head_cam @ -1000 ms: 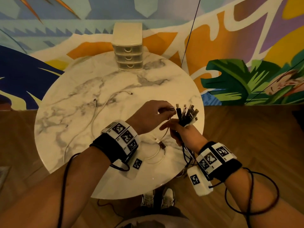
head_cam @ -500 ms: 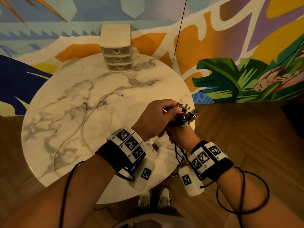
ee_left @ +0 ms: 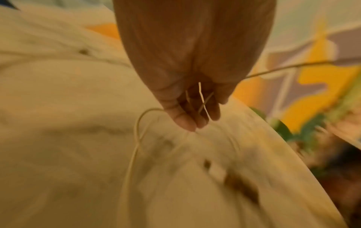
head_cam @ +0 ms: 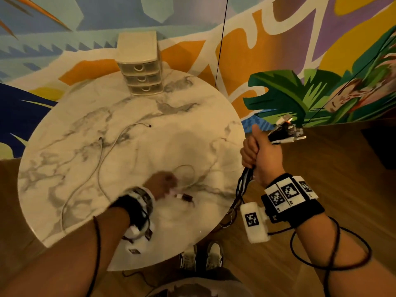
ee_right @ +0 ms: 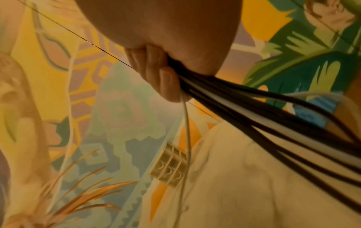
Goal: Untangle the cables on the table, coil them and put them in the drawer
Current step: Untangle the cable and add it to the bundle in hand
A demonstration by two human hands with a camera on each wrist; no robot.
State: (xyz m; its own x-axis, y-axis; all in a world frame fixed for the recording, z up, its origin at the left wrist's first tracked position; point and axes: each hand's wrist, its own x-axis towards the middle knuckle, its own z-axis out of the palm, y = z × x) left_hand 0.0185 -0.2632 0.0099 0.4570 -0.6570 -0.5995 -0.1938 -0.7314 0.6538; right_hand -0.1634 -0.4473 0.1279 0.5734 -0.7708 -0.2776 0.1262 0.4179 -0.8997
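Painted murals of leaves and bright shapes back the round white marble table (head_cam: 70, 168), where a small cream three-drawer plastic organiser (head_cam: 140, 67) stands at the far edge. Motion blur smears the left hand (head_cam: 161, 185) in the head view; the wrist view shows its fingers (ee_left: 187, 121) pinching a thin white cable (ee_left: 136, 138) low over the tabletop. Off the table's right edge, the right hand (head_cam: 260, 155) grips a bundle of black and white cables (ee_right: 263, 111) in a fist, plugs poking out above, lengths hanging below.
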